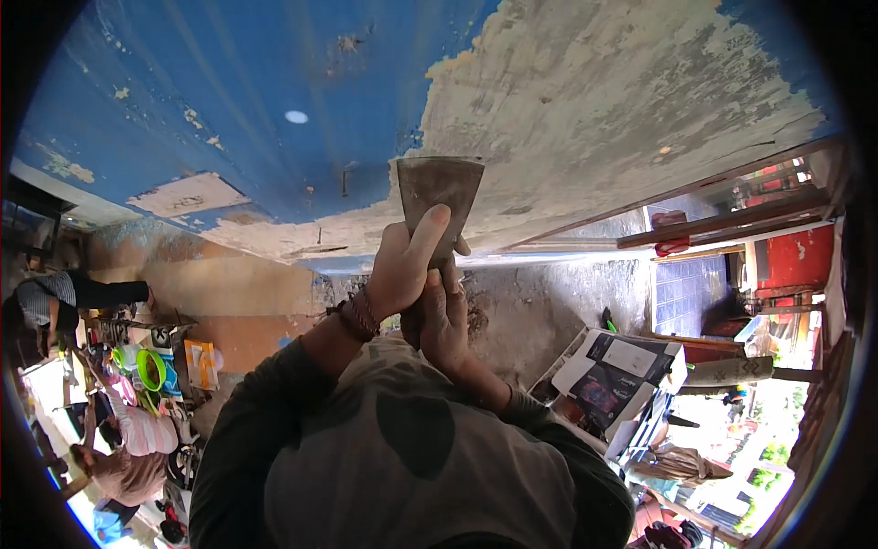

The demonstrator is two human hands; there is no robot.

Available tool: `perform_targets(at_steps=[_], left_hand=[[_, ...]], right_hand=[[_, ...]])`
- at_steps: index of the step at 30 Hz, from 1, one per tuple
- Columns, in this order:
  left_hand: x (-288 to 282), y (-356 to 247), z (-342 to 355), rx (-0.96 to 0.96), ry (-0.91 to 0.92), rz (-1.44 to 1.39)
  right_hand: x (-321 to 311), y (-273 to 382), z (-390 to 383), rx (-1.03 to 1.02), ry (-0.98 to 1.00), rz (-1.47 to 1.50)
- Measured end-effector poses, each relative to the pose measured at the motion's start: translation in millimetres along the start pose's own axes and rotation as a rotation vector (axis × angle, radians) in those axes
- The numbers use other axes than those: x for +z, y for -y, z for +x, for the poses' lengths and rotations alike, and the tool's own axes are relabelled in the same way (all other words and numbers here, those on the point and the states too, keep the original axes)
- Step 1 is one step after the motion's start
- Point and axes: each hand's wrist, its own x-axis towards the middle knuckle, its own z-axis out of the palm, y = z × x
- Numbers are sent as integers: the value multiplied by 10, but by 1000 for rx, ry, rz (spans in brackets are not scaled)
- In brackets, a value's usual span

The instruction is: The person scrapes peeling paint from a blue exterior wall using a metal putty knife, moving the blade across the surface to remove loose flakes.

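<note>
A wide, flat metal scraper [439,183] points toward the top of the view, its blade edge against or just short of the wall surface [585,110], which has blue paint and bare, mottled pale patches. My left hand [407,261] is closed on the scraper, thumb lying along the blade. My right hand [446,325] is closed round the handle just below the left hand, which partly hides it.
At the left, another person [50,302] in a striped top is beside hanging clutter with a green plastic item [151,368]. At the right are a printed cardboard box [608,375], a wooden-framed window [722,220] and a red panel [791,261].
</note>
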Motion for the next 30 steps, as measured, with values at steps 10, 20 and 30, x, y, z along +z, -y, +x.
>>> perform_targets(at_steps=[10, 20, 30], left_hand=[[-20, 1, 32, -1, -6, -10], [-37, -51, 75, 34, 12, -6], [19, -312, 85, 64, 13, 8]], right_hand=[[-72, -31, 6, 86, 57, -34], [-63, -139, 22, 191, 20, 67], [-83, 30, 177, 41, 110, -53]])
